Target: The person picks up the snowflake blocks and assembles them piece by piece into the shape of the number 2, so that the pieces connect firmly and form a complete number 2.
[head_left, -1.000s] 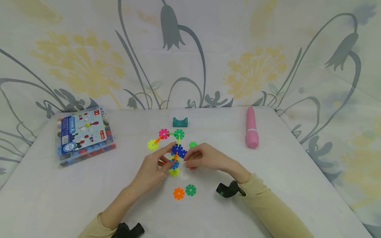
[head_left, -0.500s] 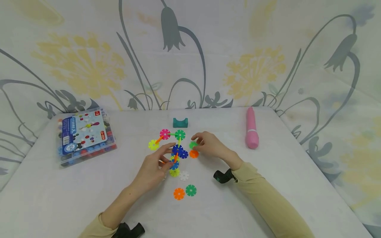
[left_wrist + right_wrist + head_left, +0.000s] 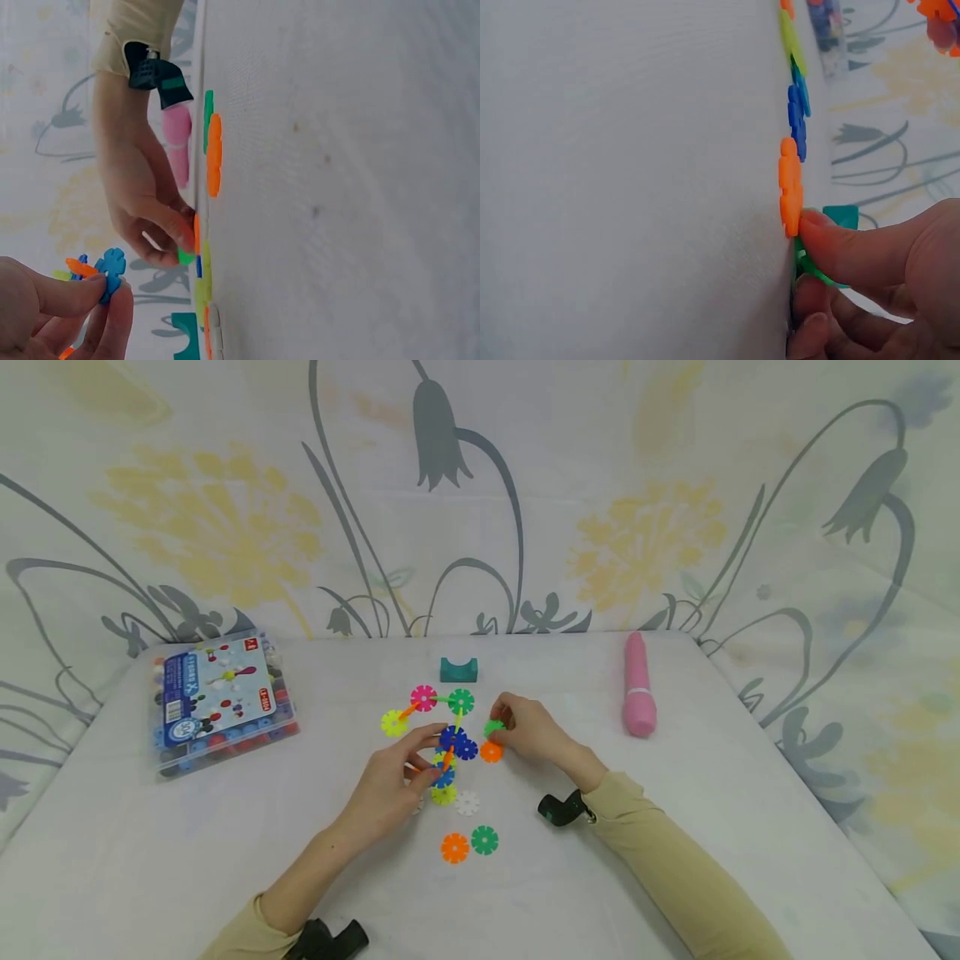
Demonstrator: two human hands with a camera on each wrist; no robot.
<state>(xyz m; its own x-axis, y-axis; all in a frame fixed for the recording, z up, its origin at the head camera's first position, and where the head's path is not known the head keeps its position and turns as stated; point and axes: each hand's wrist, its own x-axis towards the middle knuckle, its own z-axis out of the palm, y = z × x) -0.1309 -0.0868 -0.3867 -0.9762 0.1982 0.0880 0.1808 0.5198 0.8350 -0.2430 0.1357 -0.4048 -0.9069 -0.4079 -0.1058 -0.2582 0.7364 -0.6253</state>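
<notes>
My left hand (image 3: 386, 785) holds a chain of linked notched plastic discs above the table, its thumb and fingers pinching a light blue disc (image 3: 112, 264). In the head view the chain also bears a dark blue disc (image 3: 452, 737), a green disc (image 3: 461, 702), a pink disc (image 3: 423, 698) and a yellow disc (image 3: 393, 723). At the table surface, my right hand (image 3: 532, 731) pinches a loose green disc (image 3: 492, 727) between thumb and fingers. An orange disc (image 3: 491, 752) lies by the right thumb. Fingers partly hide the green disc.
Nearer the person lie an orange disc (image 3: 454, 848), a green disc (image 3: 484, 840) and a white disc (image 3: 467, 802). A teal notched block (image 3: 458, 672) stands behind the chain. A clear parts box (image 3: 225, 702) sits left, a pink tapered object (image 3: 639, 689) right.
My right hand has moved away from the chain to the right, uncovering the orange and white discs, and now grips the green disc. My left hand keeps holding the chain.
</notes>
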